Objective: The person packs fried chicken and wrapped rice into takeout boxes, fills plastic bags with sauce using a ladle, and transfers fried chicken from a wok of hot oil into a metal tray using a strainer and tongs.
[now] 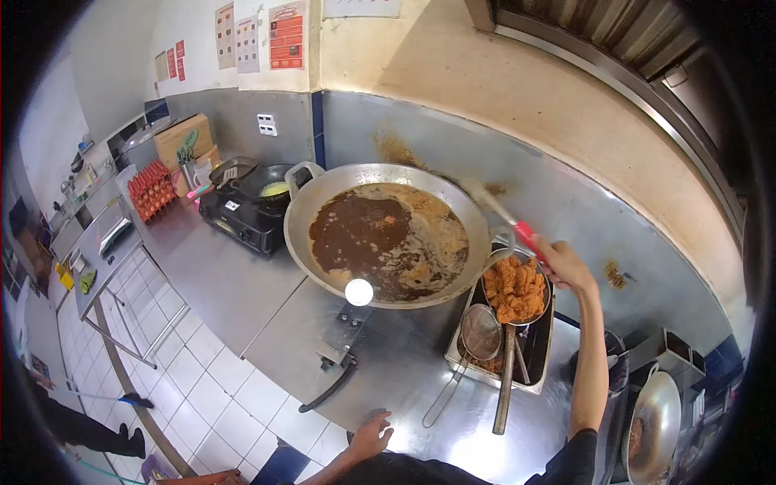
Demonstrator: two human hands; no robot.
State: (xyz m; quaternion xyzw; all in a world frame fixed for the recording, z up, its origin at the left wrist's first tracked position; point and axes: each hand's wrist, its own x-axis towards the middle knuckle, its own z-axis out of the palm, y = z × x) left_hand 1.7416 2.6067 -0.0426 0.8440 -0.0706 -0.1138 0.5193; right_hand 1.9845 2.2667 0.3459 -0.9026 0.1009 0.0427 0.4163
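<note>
My right hand (562, 263) is wrapped round the red handle of a long utensil (525, 236). Its pale, blurred head is near the far right rim of a large metal wok (297, 242), by the wall; its exact kind is unclear. Dark oil (364, 230) with pale foam fills the wok. Below my right hand, fried chicken pieces (514, 288) are heaped in a long-handled strainer (507, 388) over a metal tray (533, 386). A smaller mesh sieve (482, 331) lies beside it. My left hand (372, 436) hovers near the counter's front edge, fingers apart, holding nothing.
A black portable stove (242, 222) with pans stands left of the wok. A black curved handle (330, 388) juts from the counter front. Another wok (659, 420) is at far right. At lower left, a person's dark-clad leg (97, 432) and a broom (136, 400) show on the tiles.
</note>
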